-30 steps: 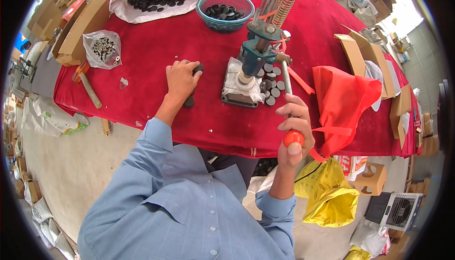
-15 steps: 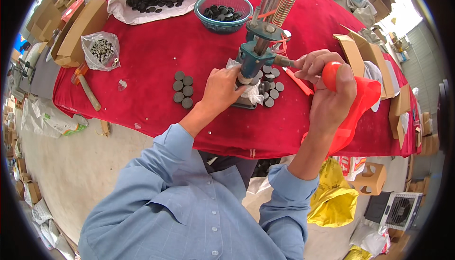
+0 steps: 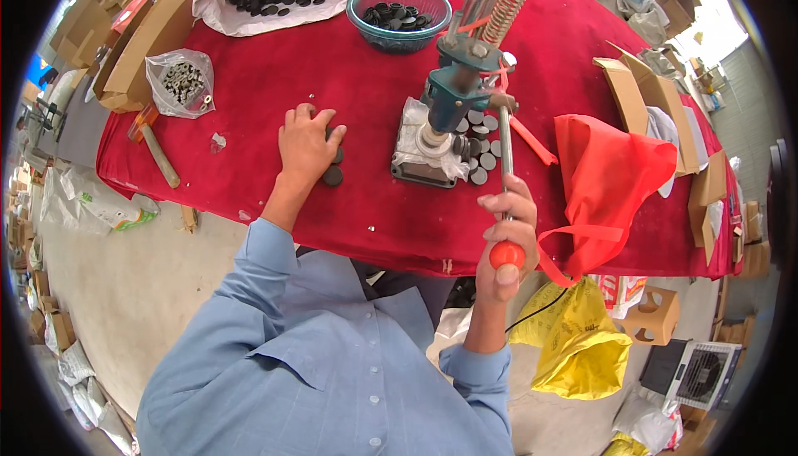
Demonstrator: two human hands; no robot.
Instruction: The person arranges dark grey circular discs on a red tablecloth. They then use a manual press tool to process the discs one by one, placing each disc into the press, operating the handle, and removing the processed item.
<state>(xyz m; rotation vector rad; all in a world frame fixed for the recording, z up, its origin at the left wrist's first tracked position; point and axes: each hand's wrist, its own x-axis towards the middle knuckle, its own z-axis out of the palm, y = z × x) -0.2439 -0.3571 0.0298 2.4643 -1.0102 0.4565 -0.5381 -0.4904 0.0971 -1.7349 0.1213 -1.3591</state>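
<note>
My left hand (image 3: 307,142) is over the group of dark round caps (image 3: 333,175) on the left of the red table. Its fingers are apart and slightly bent, hiding most of the caps. My right hand (image 3: 507,236) grips the metal lever (image 3: 506,152) of a green hand press (image 3: 453,94), close to its red ball knob (image 3: 506,254). The lever points down toward me. Under the ram, clear plastic film (image 3: 409,136) covers part of the press base. More dark caps (image 3: 480,147) lie in a loose pile right of the base.
Behind stand a white sack (image 3: 208,3) of black caps and a teal bowl (image 3: 399,40) of black parts. At left are a bag of small metal parts (image 3: 179,82) and a hammer (image 3: 158,152). A red fabric bag (image 3: 611,177) and open cartons (image 3: 625,94) lie right.
My left hand has left the press base and moved left over the caps. My right hand has swung the lever down toward me, and the press ram appears higher.
</note>
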